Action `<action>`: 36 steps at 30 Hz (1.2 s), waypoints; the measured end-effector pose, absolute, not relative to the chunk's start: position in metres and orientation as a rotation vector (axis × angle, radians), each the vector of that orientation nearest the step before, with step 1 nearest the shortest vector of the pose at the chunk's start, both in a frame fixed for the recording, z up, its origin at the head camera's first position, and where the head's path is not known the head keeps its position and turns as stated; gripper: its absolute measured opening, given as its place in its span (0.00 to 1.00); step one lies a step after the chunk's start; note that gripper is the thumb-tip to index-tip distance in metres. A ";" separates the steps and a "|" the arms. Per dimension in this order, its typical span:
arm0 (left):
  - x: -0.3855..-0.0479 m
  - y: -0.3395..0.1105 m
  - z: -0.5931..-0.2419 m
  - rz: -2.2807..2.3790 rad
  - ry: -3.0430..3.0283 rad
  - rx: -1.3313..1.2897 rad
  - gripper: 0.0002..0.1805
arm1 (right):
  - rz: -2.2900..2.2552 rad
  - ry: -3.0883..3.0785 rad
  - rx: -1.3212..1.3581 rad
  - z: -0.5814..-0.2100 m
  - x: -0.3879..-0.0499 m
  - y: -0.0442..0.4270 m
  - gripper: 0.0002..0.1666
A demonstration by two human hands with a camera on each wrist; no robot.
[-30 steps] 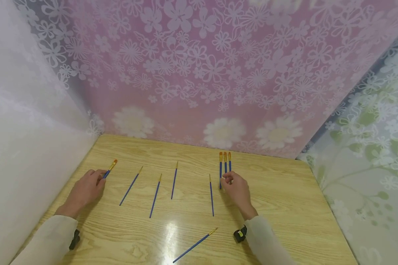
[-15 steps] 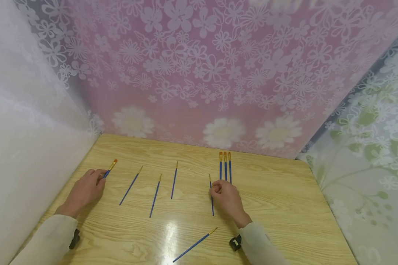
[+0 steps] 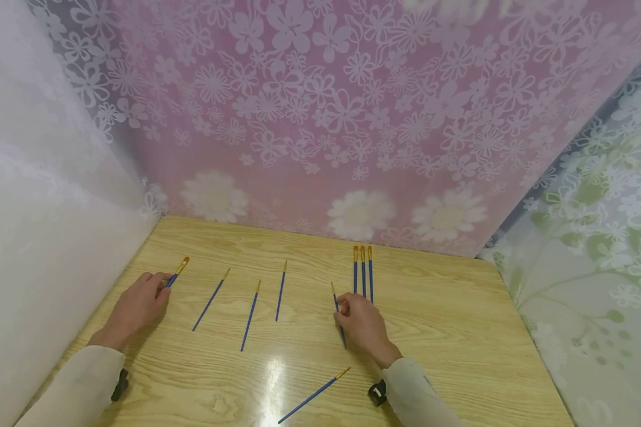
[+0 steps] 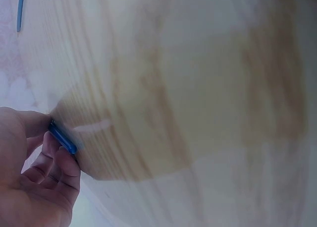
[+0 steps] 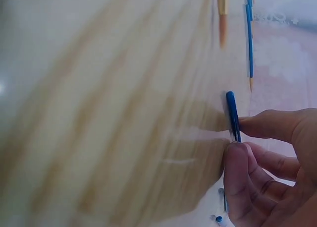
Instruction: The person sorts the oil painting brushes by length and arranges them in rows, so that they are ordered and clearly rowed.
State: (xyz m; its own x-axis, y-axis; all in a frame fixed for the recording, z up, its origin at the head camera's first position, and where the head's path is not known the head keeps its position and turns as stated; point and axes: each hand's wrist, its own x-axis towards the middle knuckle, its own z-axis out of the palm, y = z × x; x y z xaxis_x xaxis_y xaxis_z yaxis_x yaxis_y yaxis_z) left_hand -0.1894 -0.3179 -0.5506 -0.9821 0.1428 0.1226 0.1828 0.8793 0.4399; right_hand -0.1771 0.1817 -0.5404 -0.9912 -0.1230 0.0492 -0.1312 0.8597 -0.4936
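1. Left hand (image 3: 136, 308), lower left: we see thumb and fingers pinching a flat brush (image 3: 180, 266);
2. Right hand (image 3: 364, 325), lower right of centre: fingers pinch a slim brush (image 3: 343, 337);
3. Three brushes (image 3: 363, 276) lie just above, parallel.

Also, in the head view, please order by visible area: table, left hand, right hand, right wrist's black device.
Table
Left hand, right hand: too alike to rank
Right wrist's black device
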 end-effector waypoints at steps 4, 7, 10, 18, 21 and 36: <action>-0.189 -0.318 -0.550 -0.706 -2.968 -0.257 0.21 | 0.765 -3.035 0.228 -0.537 -0.176 0.180 0.14; -0.189 -0.317 -0.550 -0.701 -2.966 -0.260 0.21 | 0.737 -3.049 0.268 -0.533 -0.175 0.179 0.14; -0.189 -0.317 -0.550 -0.696 -2.959 -0.266 0.21 | 0.708 -3.062 0.314 -0.528 -0.175 0.179 0.14; -0.189 -0.316 -0.550 -0.689 -2.953 -0.262 0.20 | 0.632 -3.072 0.393 -0.524 -0.176 0.179 0.13; -0.189 -0.316 -0.551 -0.687 -2.946 -0.264 0.20 | 0.614 -3.076 0.406 -0.524 -0.177 0.178 0.11; -0.188 -0.317 -0.551 -0.685 -2.950 -0.267 0.20 | 0.373 -3.064 0.522 -0.527 -0.183 0.176 0.11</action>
